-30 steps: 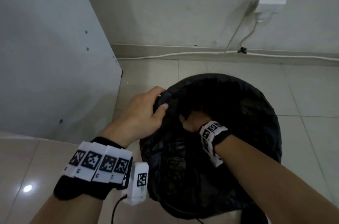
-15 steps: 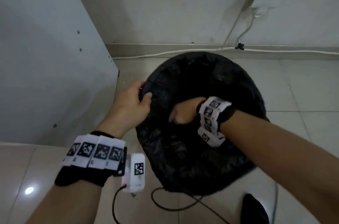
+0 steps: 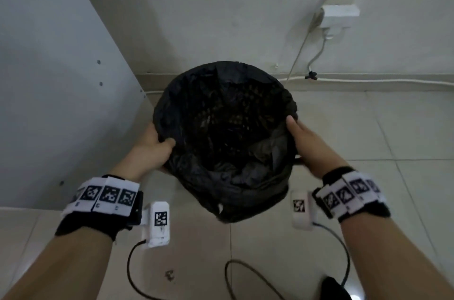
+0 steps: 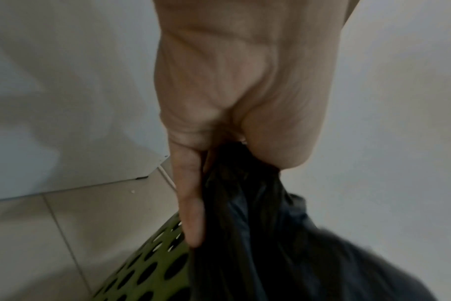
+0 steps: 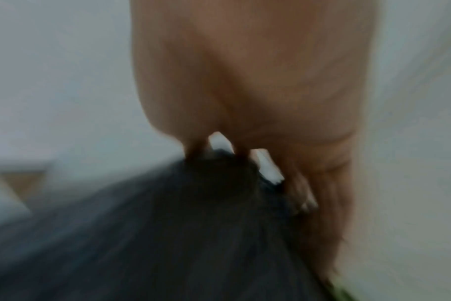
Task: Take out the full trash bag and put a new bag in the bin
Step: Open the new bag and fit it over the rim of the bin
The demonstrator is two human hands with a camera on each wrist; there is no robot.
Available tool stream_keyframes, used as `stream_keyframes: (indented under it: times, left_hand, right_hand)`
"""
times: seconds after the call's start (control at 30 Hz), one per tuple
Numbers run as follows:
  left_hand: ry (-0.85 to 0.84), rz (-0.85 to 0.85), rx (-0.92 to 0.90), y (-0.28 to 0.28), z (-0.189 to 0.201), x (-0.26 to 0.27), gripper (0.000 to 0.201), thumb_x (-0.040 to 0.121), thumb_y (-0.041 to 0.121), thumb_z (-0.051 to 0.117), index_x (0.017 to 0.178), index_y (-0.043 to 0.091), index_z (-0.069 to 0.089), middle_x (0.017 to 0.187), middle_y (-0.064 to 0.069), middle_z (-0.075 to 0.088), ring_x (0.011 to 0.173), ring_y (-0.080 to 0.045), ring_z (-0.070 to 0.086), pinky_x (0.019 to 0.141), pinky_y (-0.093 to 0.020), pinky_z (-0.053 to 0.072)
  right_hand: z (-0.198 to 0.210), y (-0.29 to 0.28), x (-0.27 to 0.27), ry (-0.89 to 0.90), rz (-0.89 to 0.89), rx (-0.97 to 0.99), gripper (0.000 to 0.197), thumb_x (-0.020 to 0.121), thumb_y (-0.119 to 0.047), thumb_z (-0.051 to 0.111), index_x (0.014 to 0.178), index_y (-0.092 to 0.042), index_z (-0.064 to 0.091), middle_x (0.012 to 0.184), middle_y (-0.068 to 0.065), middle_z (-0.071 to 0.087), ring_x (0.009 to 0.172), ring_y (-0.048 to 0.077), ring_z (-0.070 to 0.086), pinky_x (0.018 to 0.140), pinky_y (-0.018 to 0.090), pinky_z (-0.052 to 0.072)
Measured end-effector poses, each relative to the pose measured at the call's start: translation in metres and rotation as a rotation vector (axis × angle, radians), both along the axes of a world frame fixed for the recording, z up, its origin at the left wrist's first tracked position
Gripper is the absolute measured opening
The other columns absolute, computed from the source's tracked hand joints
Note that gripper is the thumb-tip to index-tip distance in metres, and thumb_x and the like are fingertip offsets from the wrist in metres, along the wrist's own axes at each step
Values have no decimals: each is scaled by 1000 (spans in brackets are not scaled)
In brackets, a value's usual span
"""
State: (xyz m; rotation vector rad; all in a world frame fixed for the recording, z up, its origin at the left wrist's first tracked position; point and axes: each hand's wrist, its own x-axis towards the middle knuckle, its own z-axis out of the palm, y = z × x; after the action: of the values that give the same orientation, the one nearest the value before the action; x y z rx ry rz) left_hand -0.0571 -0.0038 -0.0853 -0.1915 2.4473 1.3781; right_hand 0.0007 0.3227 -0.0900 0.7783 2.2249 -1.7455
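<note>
A black trash bag (image 3: pixel 226 132) lines a round bin standing on the tiled floor near the wall, its mouth spread wide. My left hand (image 3: pixel 153 144) grips the bag's left rim, thumb over the edge. My right hand (image 3: pixel 304 142) holds the right rim, thumb inside and fingers outside. In the left wrist view my left hand (image 4: pixel 219 146) pinches gathered black plastic (image 4: pixel 270 244) above the green perforated bin (image 4: pixel 152 270). The right wrist view is blurred; my right hand (image 5: pixel 245 154) bears on the bag's edge (image 5: pixel 168 234).
A white cabinet panel (image 3: pixel 49 103) stands close on the left. A wall socket with an adapter (image 3: pixel 340 13) and a white cable (image 3: pixel 368 81) along the baseboard lie behind the bin. Black cables (image 3: pixel 231 275) trail on the floor in front.
My right hand has come out of the bag's inside and moved to the right rim. My left hand has stayed on the left rim, and the bag's mouth is spread wider.
</note>
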Motion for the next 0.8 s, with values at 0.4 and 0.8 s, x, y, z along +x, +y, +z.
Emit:
stream_keyframes:
  times: [0.4,0.8]
  left_hand:
    - [-167,223,462,27,-11,36,54,89,64,53,138,41,50,130,15,64,113,-15,64,91,-47,54]
    - [79,404,446,91,-45,60,17,82,12,76,99,16,73,96,-6,78,94,-27,74,81,-49,61]
  right_hand:
    - [-42,-72,25,324,-365,-543,45,93,4,56,136,-11,51,99,9,72,82,21,70,72,33,56]
    - [-26,-106,19,281,-159,-467,28,94,-43,60,115,-26,66,108,-4,74,100,17,70,77,41,60]
